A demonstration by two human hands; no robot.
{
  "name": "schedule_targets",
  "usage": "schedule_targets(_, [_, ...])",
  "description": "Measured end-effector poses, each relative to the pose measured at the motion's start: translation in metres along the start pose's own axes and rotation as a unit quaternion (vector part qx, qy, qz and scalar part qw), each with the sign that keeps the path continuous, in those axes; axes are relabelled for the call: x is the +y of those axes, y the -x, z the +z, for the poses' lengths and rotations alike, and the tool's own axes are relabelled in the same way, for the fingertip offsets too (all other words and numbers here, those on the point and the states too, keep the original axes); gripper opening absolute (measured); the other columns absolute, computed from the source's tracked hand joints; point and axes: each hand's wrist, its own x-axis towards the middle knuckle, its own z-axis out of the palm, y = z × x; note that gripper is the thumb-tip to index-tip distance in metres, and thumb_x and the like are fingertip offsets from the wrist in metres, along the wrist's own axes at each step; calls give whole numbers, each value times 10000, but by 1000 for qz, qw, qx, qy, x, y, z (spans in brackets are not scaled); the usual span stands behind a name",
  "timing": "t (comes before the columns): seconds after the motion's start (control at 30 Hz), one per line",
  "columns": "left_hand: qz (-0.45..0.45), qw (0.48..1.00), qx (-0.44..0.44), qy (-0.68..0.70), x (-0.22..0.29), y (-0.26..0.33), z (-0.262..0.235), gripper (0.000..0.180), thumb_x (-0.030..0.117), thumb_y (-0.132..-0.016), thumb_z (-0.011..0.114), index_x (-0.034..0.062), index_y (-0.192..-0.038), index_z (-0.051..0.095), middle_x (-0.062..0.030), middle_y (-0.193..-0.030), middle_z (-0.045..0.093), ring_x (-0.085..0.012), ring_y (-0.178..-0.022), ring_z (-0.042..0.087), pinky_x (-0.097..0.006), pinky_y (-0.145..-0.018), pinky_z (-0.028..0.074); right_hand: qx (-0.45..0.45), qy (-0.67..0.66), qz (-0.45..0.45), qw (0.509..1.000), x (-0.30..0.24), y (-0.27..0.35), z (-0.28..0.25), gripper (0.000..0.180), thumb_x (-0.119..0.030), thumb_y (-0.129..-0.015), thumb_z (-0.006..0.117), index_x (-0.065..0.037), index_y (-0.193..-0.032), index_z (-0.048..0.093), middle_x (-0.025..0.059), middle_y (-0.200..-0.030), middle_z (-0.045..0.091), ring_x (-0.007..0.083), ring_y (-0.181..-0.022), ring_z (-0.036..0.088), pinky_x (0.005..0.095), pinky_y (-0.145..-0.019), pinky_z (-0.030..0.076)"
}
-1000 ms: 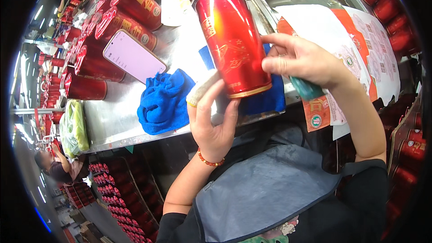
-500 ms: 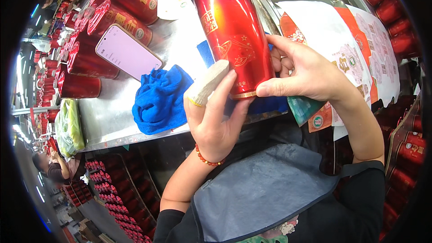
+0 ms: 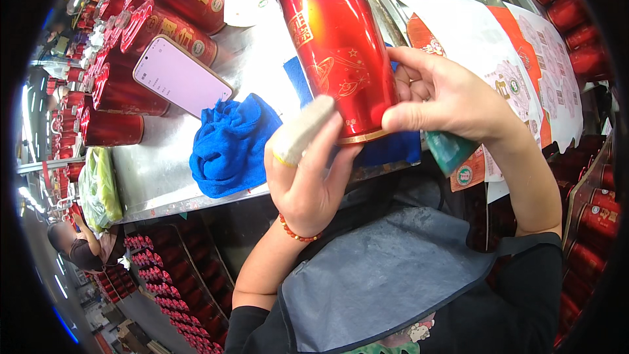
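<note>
Since half a second ago, the right hand (image 3: 452, 95) has shifted a little, its thumb moving up off the gold rim (image 3: 367, 137) at the base of a shiny red canister (image 3: 337, 39) to the lower right edge. That hand is half curled, fingertips along the canister's right side; I cannot tell how firmly it grips. A green flat piece (image 3: 452, 150) shows below its palm. The left hand (image 3: 304, 180) grips the canister at its lower left, one finger wearing a pale sleeve (image 3: 304, 131) (a beaded bracelet (image 3: 298, 231) circles the wrist). The canister is in front of the person, tilted with its top leaning left, above a flat blue cloth (image 3: 393, 149). Farther left on the metal table (image 3: 154, 174) lie a bunched blue cloth (image 3: 232, 147) and a lit phone (image 3: 180, 75), the phone close against a cluster of similar canisters (image 3: 167, 33). On the right are printed white-and-red sheets (image 3: 458, 33). A yellow-green bag (image 3: 99, 190) sits at the table's left end; beyond it, at far left, is another person (image 3: 88, 249).
</note>
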Motion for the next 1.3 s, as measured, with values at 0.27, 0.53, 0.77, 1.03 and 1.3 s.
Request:
schedule_targets(0.27, [211,976,-59,-17,-14,-9,-15,402,9,-576,717,30,-968,800,-104,-1078,743,-282,-1069,689,-337,-890,606,26,3,-23,999,10,-9,2,805,-404,-790,854,56,-1357,517,39,-923,591,102,-826,551,243,-718,450])
schedule_targets(0.53, [183,982,-54,-7,-15,4,-23,337,-20,-646,790,40,-977,800,-103,-1069,741,-269,-1024,705,-335,-869,620,47,5,-58,997,15,-13,3,859,-503,-733,885,58,-1307,580,19,-803,572,95,-716,513,240,-625,417])
schedule_targets(0.77, [237,968,-76,-14,-15,-9,-15,400,-46,-628,761,74,-1008,791,-102,-1089,733,-279,-1048,689,-342,-886,587,38,-5,-46,998,16,-12,2,831,-512,-729,884,43,-1279,600,22,-810,574,103,-722,517,242,-636,422])
schedule_targets(1.03, [-13,997,-49,51,-8,-2,-29,356,16,-766,737,22,-1122,739,-114,-1108,737,-281,-1019,646,-370,-949,488,42,4,-51,998,14,-12,2,820,-523,-727,879,32,-1268,610,18,-809,573,98,-722,517,239,-637,420])
schedule_targets(1.3, [-299,874,-57,378,8,-14,5,812,73,-895,729,9,-1553,257,-150,-1554,294,-270,-1364,423,-424,-1142,365,38,-2,-51,998,15,-12,2,818,-525,-723,881,36,-1258,623,19,-799,571,102,-712,515,244,-617,406])
